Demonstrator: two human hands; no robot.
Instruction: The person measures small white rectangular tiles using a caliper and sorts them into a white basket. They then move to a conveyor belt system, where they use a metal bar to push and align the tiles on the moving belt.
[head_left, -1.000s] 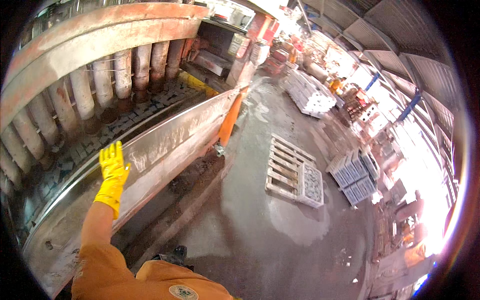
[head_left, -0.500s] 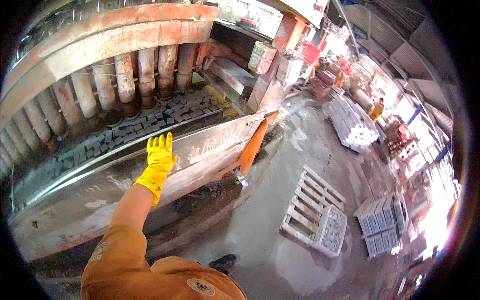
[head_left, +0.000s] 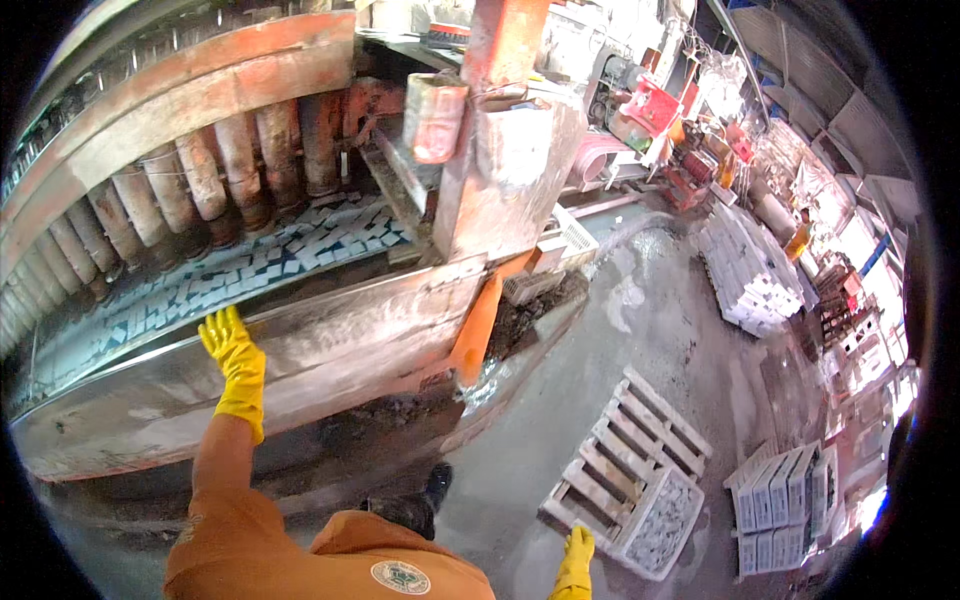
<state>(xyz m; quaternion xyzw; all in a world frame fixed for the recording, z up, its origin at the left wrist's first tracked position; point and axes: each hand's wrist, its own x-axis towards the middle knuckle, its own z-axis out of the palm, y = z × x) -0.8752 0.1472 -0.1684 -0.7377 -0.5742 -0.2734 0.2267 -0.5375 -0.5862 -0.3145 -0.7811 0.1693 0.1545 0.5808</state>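
Note:
My left hand (head_left: 232,352), in a yellow rubber glove, rests with its fingers spread on the upper edge of a long metal side panel (head_left: 370,318). Nothing is held in it. Behind that edge, many small rectangular stone pieces (head_left: 270,258) lie wet on the bed of a large machine. A row of worn upright cylinders (head_left: 237,165) stands over the bed. Low in the picture, my right hand (head_left: 575,560), gloved in yellow too, hangs beside a wooden pallet (head_left: 612,475). Its fingers point away from me, partly foreshortened, and no object shows in them.
A light crate of stone pieces (head_left: 660,520) sits on the pallet's near end. Stacked grey crates (head_left: 785,500) stand to the right, with a pale stacked load (head_left: 750,270) farther off. An orange flap (head_left: 478,330) hangs at the panel's end, below a thick post (head_left: 500,170).
My view has shifted toward the right and along the machine. The left hand stays at the panel's edge, now farther left in the picture. My right hand has come into view.

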